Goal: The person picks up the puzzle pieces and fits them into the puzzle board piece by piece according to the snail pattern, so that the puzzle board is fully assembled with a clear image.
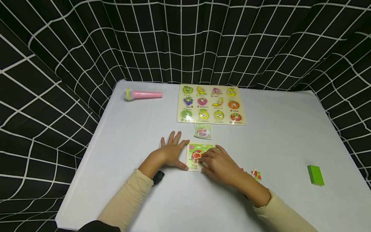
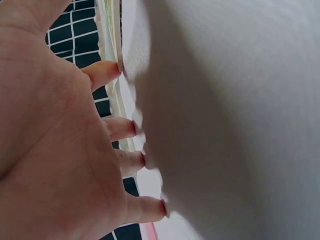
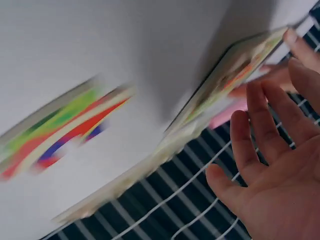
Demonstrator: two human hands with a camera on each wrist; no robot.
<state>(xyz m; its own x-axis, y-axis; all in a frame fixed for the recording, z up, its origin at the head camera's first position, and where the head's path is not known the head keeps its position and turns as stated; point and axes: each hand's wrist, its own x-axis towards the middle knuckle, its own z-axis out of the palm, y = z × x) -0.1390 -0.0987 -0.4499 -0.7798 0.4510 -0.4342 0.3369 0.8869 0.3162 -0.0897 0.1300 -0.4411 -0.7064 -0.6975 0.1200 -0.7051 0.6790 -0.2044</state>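
A small wooden jigsaw board (image 1: 192,168), with green pieces and a red spiral picture, lies between the hands. My left hand (image 1: 171,152) is spread flat beside it, thumb and index fingertip at its left edge; in the left wrist view the fingertips (image 2: 131,159) touch the white tabletop. Over the board's right part, my right hand (image 1: 218,162) touches the red part of the picture with its fingertips and covers that side. The right wrist view shows its fingers (image 3: 270,130) loosely extended. Loose puzzle pieces (image 1: 256,175) lie near the right forearm, blurred in the right wrist view.
Behind the board lies a small picture card (image 1: 203,131), touching a larger fruit puzzle board (image 1: 212,122). A pink toy microphone (image 1: 147,94) is at the back left, a green block (image 1: 315,175) at the right. Black grid-patterned cloth (image 1: 162,38) surrounds the white table (image 1: 121,135).
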